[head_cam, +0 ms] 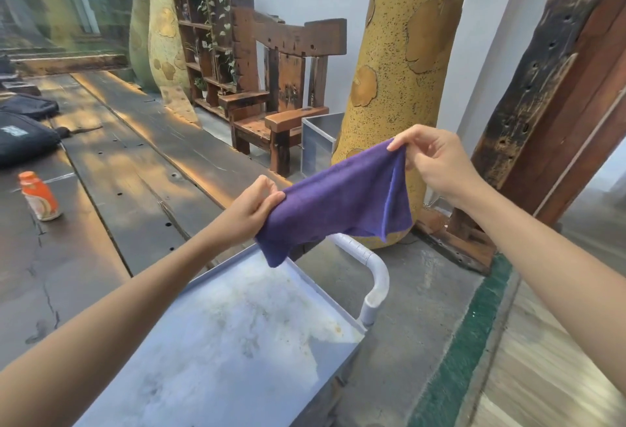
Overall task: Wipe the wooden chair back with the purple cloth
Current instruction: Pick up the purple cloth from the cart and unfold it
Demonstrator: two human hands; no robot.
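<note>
The purple cloth [338, 203] hangs stretched in the air between both my hands, above the far corner of a metal cart. My left hand [252, 210] grips its lower left end in a fist. My right hand [437, 162] pinches its upper right corner between thumb and fingers. The wooden chair [288, 88] stands farther back, in the centre of the view, its dark plank back [298, 38] facing me and well beyond the reach of the cloth.
A steel cart top [237, 342] with a white handle [376, 274] lies right below my arms. A long dark wooden table [118, 162] runs on the left, with an orange bottle [39, 194] and black bags [23, 137]. A big yellow speckled vase [399, 71] and a wooden post [555, 71] stand on the right.
</note>
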